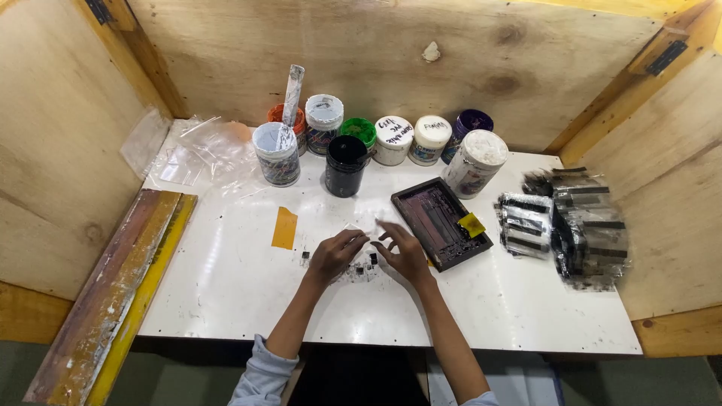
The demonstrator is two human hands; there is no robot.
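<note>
Now, hands: left hand (336, 253) & right hand (404, 252) both curled narrow, fingertips pinching a thin clear film sheet (361, 265) flat on the white surface (226, 278).
Film: directly under & between both hands.
Risk: small black prints (372, 258) on the film could smear if fingers drag, I'd say.
Edges: dark frame (441, 223) just right of right hand; black jar (346, 165) beyond left hand.
Room: open surface left of left hand.

Sitting on the table (241, 301), hands (336, 254) (404, 252) side by side over small clear bags (362, 268), tray (441, 222) just right of them, jars (376, 143) lining up behind, packets (571, 222) piling far right, tape strip (284, 228) lying left.
</note>
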